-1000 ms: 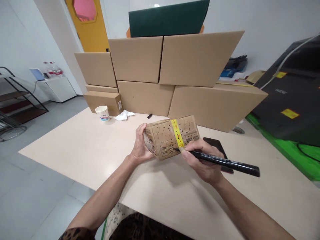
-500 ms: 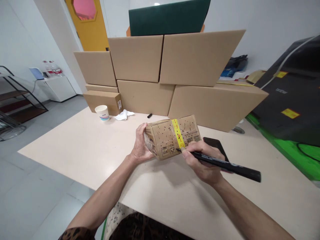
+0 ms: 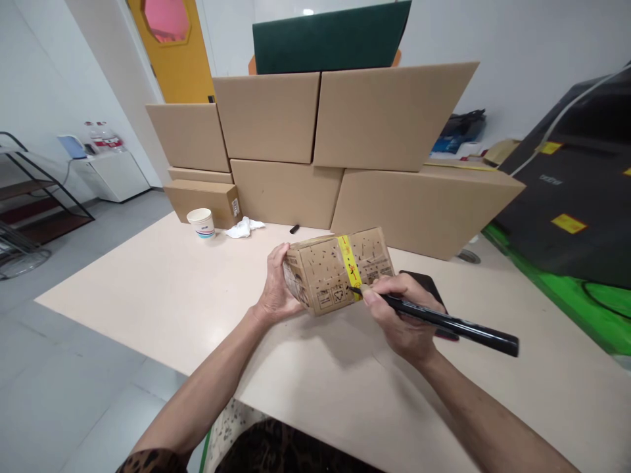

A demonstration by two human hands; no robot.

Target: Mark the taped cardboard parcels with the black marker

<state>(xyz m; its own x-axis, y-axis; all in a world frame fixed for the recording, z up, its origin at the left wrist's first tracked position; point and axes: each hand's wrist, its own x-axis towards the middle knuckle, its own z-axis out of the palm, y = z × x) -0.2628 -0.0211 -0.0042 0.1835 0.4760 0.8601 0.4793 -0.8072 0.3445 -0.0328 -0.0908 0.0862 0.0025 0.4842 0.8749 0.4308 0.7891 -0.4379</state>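
Note:
My left hand grips the left end of a small cardboard box, thumb on the upper corner and fingers partly hidden beneath. The box is tilted, its marked face turned toward me. Short dark pen strokes cover that face, and a strip of yellow tape with red print crosses it. In my right hand is a black marker pen, uncapped, its tip at the box face beside the lower part of the tape. A black pen cap lies on the table behind the box.
Large cardboard boxes stand stacked along the back of the table. A paper cup and crumpled tissue sit at the back left. Behind my right hand lies a dark phone-like object. A black case stands at the right.
The marker's tip has shifted slightly up on the box face, close to the tape. My left hand and the box have hardly moved.

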